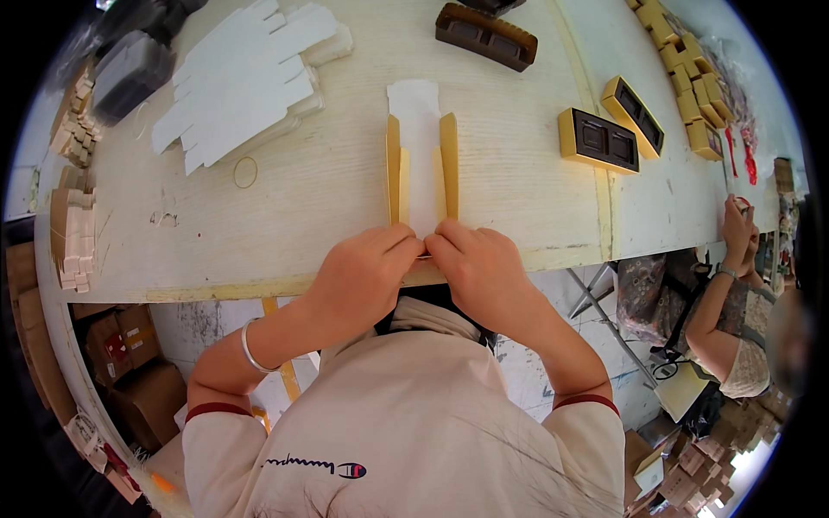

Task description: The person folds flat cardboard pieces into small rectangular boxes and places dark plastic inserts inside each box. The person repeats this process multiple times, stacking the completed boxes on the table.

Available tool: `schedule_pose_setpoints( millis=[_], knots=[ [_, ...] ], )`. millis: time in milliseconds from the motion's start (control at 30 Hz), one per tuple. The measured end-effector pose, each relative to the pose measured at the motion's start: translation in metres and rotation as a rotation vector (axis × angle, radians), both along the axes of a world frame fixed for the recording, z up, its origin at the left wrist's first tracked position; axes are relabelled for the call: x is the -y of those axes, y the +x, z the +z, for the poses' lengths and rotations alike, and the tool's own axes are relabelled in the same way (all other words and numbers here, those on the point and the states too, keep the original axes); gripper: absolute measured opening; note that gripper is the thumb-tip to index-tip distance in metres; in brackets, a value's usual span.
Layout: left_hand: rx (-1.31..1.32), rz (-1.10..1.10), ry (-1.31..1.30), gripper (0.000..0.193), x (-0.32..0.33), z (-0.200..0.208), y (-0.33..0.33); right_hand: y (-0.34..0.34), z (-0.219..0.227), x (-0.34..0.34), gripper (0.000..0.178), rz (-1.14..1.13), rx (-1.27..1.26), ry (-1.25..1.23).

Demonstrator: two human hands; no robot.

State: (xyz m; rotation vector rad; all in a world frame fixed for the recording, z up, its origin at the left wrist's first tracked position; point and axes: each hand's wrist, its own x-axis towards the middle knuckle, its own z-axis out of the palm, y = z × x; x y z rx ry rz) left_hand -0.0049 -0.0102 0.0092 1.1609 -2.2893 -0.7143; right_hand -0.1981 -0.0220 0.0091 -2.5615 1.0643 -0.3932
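Note:
A partly folded cardboard box (423,164), white inside with yellow outer sides, lies lengthwise in front of me. Its two long sides stand up, while the far end flap lies flat. My left hand (373,259) grips the near left corner with thumb and fingers pinched together. At the near right corner, my right hand (471,252) pinches the card the same way. Both hands almost meet at the table's front edge, and the near end of the box is mostly hidden under them.
Flat white box blanks (250,86) are stacked at the left. Two yellow boxes with dark brown trays (598,140) stand at the right, and a loose brown tray (486,37) lies at the back. Many finished yellow boxes (691,73) sit far right. A co-worker's hands (738,229) show there.

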Motion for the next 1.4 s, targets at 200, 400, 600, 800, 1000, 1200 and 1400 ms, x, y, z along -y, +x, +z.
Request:
schedule_pose_setpoints(
  millis=[200,400,600,800,1000,1200,1400],
  knots=[
    [-0.067,-0.022,0.196,0.011,0.008,0.010,0.003,-0.002,0.004,0.007,0.017,0.019,0.138,0.226],
    [-0.164,-0.023,0.076,0.011,0.001,-0.002,-0.002,0.001,-0.010,0.003,0.012,0.028,0.271,0.166],
    [-0.065,-0.097,0.083,0.013,0.011,-0.003,0.007,0.007,0.005,0.001,0.017,-0.033,0.374,0.348],
    [0.052,-0.156,0.041,0.015,0.016,0.006,0.010,-0.003,-0.015,-0.006,0.026,0.007,0.497,0.183],
    [0.278,-0.321,-0.009,0.016,0.042,0.032,0.036,-0.004,0.002,-0.003,0.034,-0.055,0.523,0.107],
    [0.473,-0.254,-0.331,0.025,0.054,0.055,0.044,-0.032,0.002,0.019,0.025,-0.087,0.185,-0.270],
    [0.259,-0.051,-0.273,0.021,0.031,0.019,0.005,0.006,-0.003,0.018,0.008,-0.169,0.411,0.024]
  ],
)
